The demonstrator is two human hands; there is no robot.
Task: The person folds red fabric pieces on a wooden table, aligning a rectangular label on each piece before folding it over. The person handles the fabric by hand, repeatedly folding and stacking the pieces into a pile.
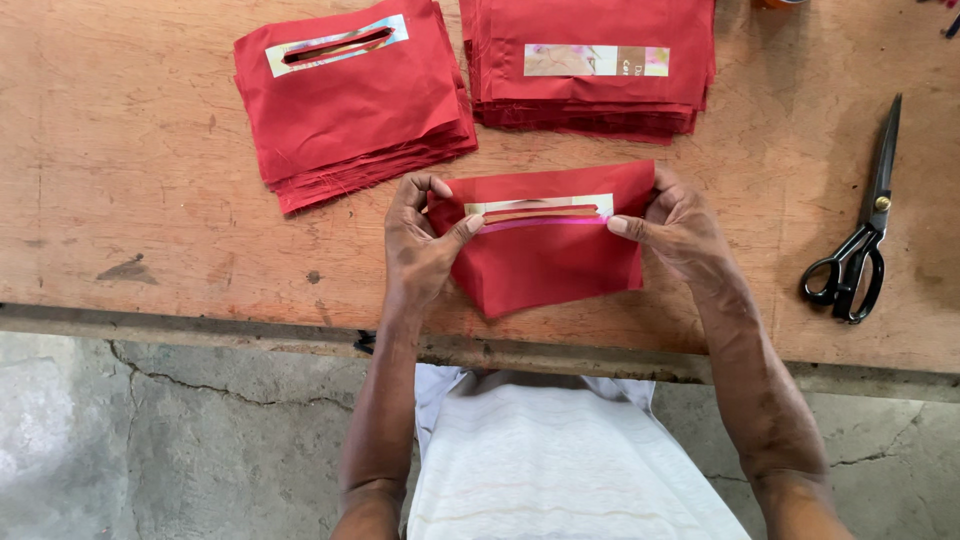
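— What's the left hand (420,245) doing right now?

— It's pinching the left end of a red fabric piece (550,265), thumb on top, fingers curled behind, closed on the cloth just beside the slit.

— And the piece itself, where is it sitting?

— It's being held just above the workbench (140,200), near its front edge and about midway along it. The lower corner is drooping toward that edge.

— How's it looking?

— It's a flat red rectangle with a pale strip (540,207) across its upper part, a long narrow slit running through the strip, and a thin pink line showing just under it.

— How would it handle?

— I'm judging it light and soft, since it's sagging where nothing supports it. Probably not slippery, and the cut edges may fray. The two short ends beside the slit seem the best places to hold.

— And the right hand (675,230)?

— It's gripping the right end the same way, closed on the cloth.

— Anything else around?

— Two stacks of similar red pieces (350,110) (590,90) are lying toward the far edge, and black scissors (860,240) are resting near the right edge.
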